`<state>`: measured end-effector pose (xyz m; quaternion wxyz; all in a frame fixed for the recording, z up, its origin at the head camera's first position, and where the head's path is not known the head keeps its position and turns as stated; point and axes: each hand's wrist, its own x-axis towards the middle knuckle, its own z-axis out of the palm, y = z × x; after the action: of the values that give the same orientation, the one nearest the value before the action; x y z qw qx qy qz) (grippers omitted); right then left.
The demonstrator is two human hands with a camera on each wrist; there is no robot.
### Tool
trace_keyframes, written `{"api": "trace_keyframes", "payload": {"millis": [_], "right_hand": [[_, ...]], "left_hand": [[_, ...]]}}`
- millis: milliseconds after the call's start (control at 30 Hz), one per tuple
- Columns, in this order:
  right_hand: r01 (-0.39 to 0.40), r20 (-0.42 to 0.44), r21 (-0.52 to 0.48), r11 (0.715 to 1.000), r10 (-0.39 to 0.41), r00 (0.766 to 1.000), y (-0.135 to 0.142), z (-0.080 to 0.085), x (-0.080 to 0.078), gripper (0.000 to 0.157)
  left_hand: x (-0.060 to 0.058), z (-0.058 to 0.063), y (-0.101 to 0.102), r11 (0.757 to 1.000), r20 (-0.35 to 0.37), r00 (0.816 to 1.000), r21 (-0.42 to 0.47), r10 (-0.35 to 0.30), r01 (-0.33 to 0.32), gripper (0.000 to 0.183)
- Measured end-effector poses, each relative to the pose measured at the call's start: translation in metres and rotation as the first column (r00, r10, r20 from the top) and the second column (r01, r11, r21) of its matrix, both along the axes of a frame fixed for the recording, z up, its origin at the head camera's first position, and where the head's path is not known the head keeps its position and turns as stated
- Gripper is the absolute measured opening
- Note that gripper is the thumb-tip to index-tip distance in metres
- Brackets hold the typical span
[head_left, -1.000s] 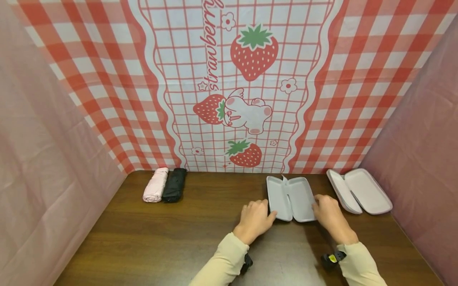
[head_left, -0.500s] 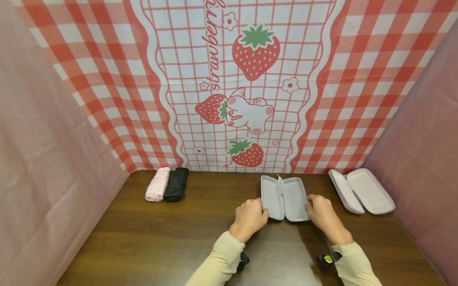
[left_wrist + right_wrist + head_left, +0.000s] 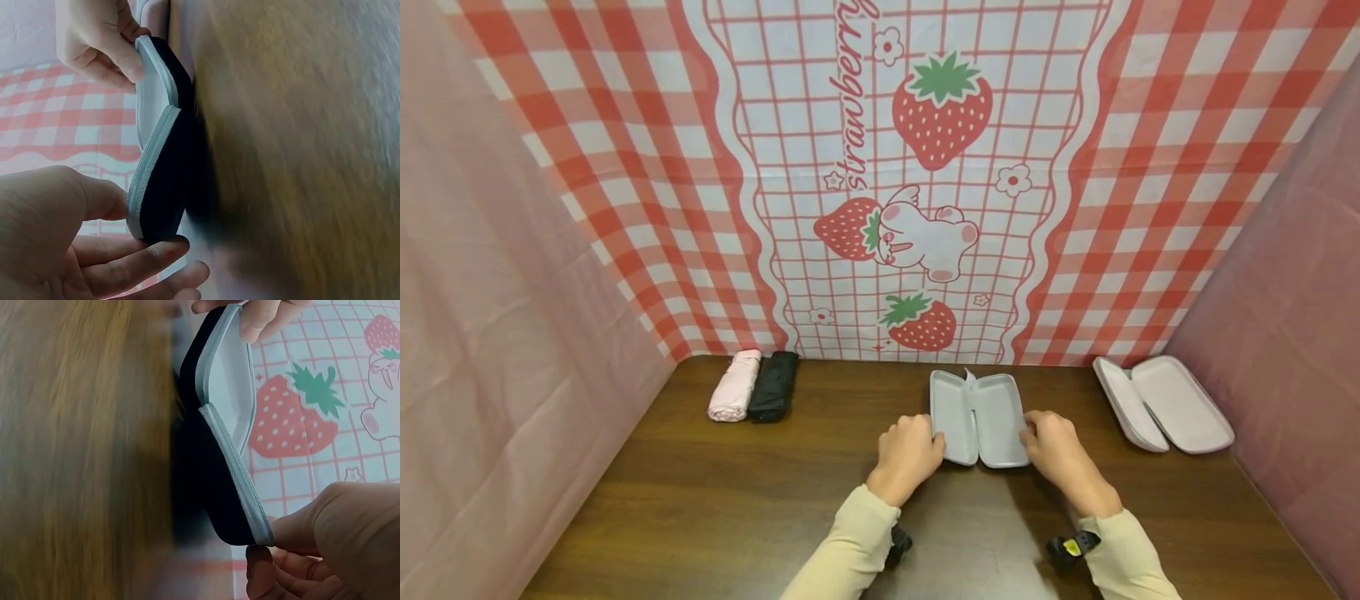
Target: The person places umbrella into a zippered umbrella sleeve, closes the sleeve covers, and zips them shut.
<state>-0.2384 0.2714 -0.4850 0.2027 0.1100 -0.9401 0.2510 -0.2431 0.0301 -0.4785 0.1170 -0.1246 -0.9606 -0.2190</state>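
An unfolded zip case [image 3: 1000,421] with a pale grey inside lies between my hands, its two halves side by side. The wrist views show its dark outer shell [image 3: 164,181] and light zipper edging. My left hand [image 3: 906,454] pinches the left half's outer edge, thumb on the rim and fingers under the shell. On the opposite edge, my right hand [image 3: 1063,458] grips the right half between thumb and fingers [image 3: 261,572]. Nothing shows inside either half.
A second open case [image 3: 1180,404], pinkish inside, lies at the back right. At the back left sit a pink rolled bundle [image 3: 735,387] and a black one [image 3: 773,387], side by side. A strawberry-print cloth [image 3: 880,183] hangs behind the wooden table [image 3: 737,517].
Both hands have moved left together, carrying the grey case with them, away from the second case. The head view has shifted slightly; the bundles and second case stay put.
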Motion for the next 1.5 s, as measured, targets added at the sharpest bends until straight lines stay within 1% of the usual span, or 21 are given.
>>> {"api": "trace_keyframes", "payload": {"millis": [33, 100, 200, 300, 433, 567, 733, 867, 967, 1167, 1333, 1500], "right_hand": [[-0.004, 0.003, 0.003, 1.0, 0.004, 1.0, -0.002, 0.0, 0.0, 0.017], [-0.012, 0.04, 0.005, 1.0, 0.011, 0.999, -0.007, 0.004, 0.002, 0.017], [-0.013, 0.064, 0.014, 1.0, 0.012, 0.998, -0.014, 0.005, 0.002, 0.015], [-0.018, 0.06, 0.013, 1.0, 0.017, 0.998, -0.021, 0.005, 0.001, 0.014], [-0.03, 0.029, 0.01, 1.0, 0.03, 0.999, -0.028, 0.003, 0.0, 0.014], [-0.046, 0.008, 0.005, 0.999, 0.046, 0.999, -0.035, 0.002, -0.001, 0.012], [-0.059, 0.0, 0.003, 0.998, 0.059, 0.998, -0.043, 0.002, -0.002, 0.009], [-0.066, 0.008, -0.006, 0.998, 0.066, 0.998, -0.049, 0.001, -0.003, 0.007], [-0.07, 0.007, -0.014, 0.997, 0.07, 0.998, -0.054, 0.002, -0.002, 0.008], [-0.075, 0.014, -0.022, 0.997, 0.076, 0.997, -0.062, 0.001, -0.004, 0.016], [-0.081, 0.009, -0.027, 0.996, 0.082, 0.997, -0.067, -0.001, -0.006, 0.016], [-0.093, 0.006, -0.031, 0.995, 0.093, 0.996, -0.071, -0.002, -0.005, 0.011]], "left_hand": [[-0.001, 0.0, -0.002, 1.0, 0.004, 1.0, 0.004, 0.006, -0.006, 0.025], [-0.002, 0.0, -0.007, 1.0, 0.014, 1.0, 0.015, 0.014, -0.014, 0.024], [-0.004, 0.0, -0.015, 0.999, 0.037, 0.999, 0.048, 0.022, -0.024, 0.022], [-0.007, 0.0, -0.022, 0.995, 0.061, 0.998, 0.091, 0.029, -0.035, 0.02], [-0.009, 0.0, -0.032, 0.989, 0.091, 0.995, 0.135, 0.04, -0.053, 0.016], [-0.011, -0.002, -0.041, 0.983, 0.118, 0.992, 0.17, 0.047, -0.066, 0.019], [-0.012, -0.005, -0.051, 0.967, 0.162, 0.985, 0.235, 0.061, -0.099, 0.024], [-0.012, -0.005, -0.058, 0.953, 0.199, 0.978, 0.275, 0.07, -0.124, 0.025], [-0.012, -0.005, -0.063, 0.949, 0.206, 0.977, 0.289, 0.064, -0.123, 0.026], [-0.013, -0.006, -0.073, 0.941, 0.207, 0.978, 0.322, 0.033, -0.1, 0.028], [-0.012, -0.005, -0.08, 0.941, 0.207, 0.978, 0.326, 0.025, -0.093, 0.027], [-0.011, -0.006, -0.085, 0.941, 0.206, 0.978, 0.323, 0.031, -0.097, 0.027]]}}
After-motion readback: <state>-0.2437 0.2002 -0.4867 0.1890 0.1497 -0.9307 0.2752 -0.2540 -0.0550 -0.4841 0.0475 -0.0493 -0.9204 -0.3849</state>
